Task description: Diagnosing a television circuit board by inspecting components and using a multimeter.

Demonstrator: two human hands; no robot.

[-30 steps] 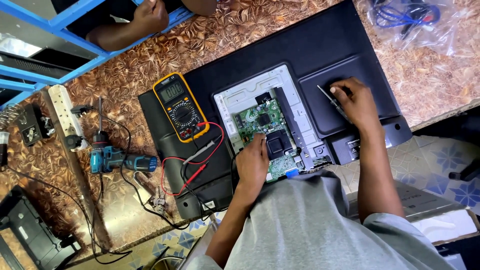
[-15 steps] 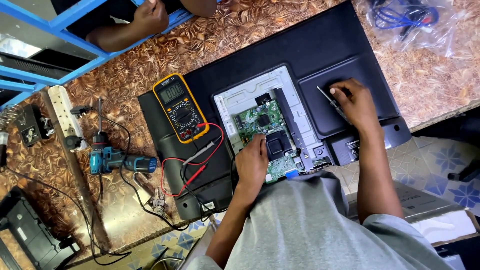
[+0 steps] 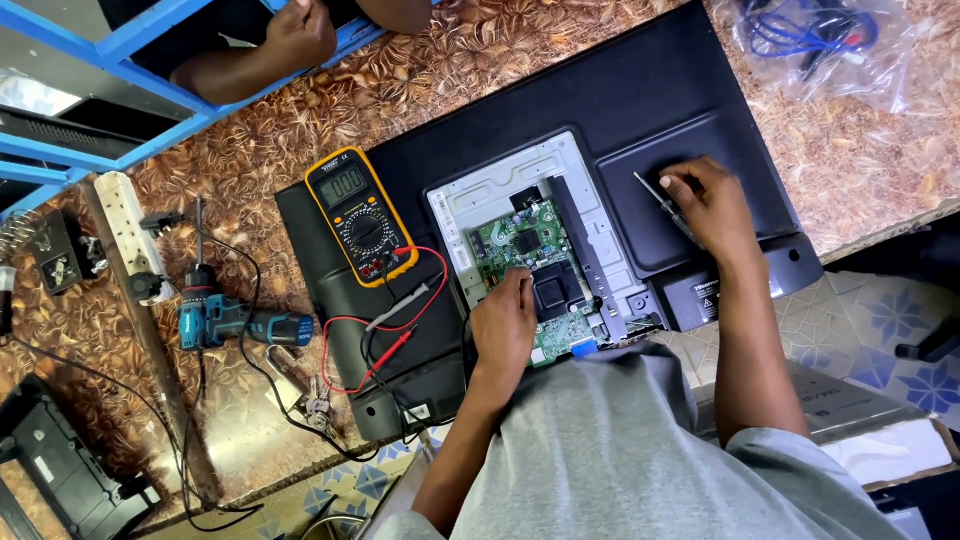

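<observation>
left hand [image 3: 503, 325] rests fingers bunched on the green circuit board [image 3: 528, 262] inside the opened black television back [image 3: 640, 110]; right hand [image 3: 712, 205] pinches a thin screwdriver [image 3: 662, 205], arm straight.

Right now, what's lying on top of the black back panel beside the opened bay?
A yellow multimeter rests on the panel, its red and black probes beside it. The right hand holds a screwdriver there. Whatever lies beneath the meter is covered.

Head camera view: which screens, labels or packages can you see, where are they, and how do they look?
Multimeter screen: grey rectangle, atop yellow meter, left of circuit board.
Label: small, white on black, below the right hand.
Plastic bag: clear, holding blue cables, top right.
</observation>
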